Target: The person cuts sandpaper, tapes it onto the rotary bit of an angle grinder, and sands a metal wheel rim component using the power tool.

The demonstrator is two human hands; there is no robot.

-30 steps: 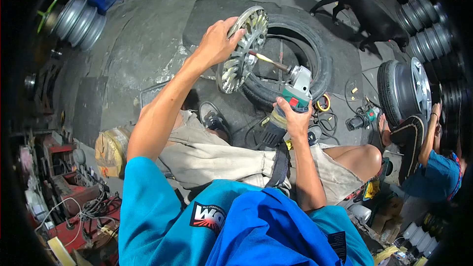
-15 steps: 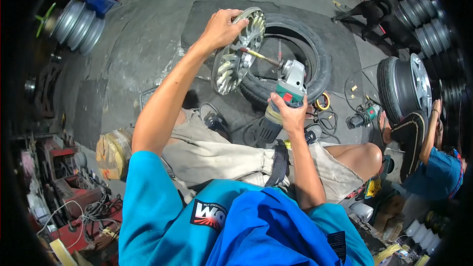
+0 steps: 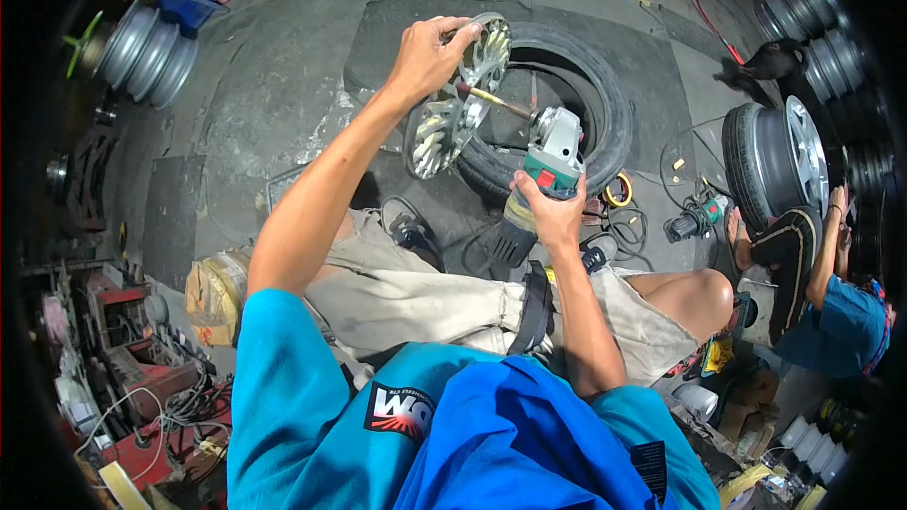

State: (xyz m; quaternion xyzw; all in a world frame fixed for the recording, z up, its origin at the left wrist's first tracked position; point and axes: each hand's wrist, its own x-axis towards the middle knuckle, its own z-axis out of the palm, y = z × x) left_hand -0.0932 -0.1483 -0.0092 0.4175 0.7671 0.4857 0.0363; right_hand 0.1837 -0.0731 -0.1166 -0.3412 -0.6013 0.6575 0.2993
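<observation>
My left hand [image 3: 428, 55] grips the upper edge of a spoked alloy wheel [image 3: 436, 139], which stands tilted on edge. The wheel rests against a tire [image 3: 616, 111] lying flat on the floor. My right hand [image 3: 556, 213] is wrapped round the body of an angle grinder [image 3: 556, 162], green and grey with a metal head. A long thin shaft [image 3: 499, 103] runs from the grinder's head towards the wheel. Its dark tip is at the wheel's middle; whether it touches is hard to tell.
At right a person [image 3: 836, 321] sits beside an upright wheel with tire [image 3: 770, 165]. Another power tool [image 3: 699, 218], cables and a yellow tape roll [image 3: 618, 191] lie nearby. A black dog [image 3: 777, 61] stands by stacked rims [image 3: 801, 14]. Red machinery [image 3: 132, 359] fills the left.
The grinder and my right hand have shifted slightly up and left. My left hand and the wheel stay nearly in place. The dog has moved right, towards the stacked rims.
</observation>
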